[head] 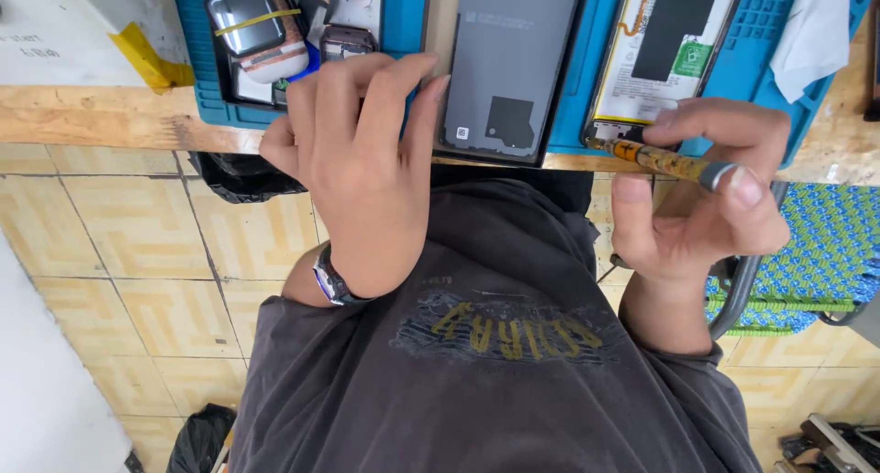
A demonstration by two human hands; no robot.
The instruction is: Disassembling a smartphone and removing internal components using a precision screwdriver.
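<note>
Gripping a screwdriver [674, 163] — right hand [697, 207], lying crosswise, tip pointing left

phone back [510, 65] on mat [408, 15] | battery [665, 47] right of it | parts tray [275, 33] left

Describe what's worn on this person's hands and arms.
Both hands are bare, with no gloves or rings visible. The left hand has a dark wristwatch on its wrist. The right hand has a bare wrist. Dark grey shirt sleeves stop short of the wrists.

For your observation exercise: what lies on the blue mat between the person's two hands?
In the head view, a grey phone back panel lies between the left hand and the right hand.
</note>
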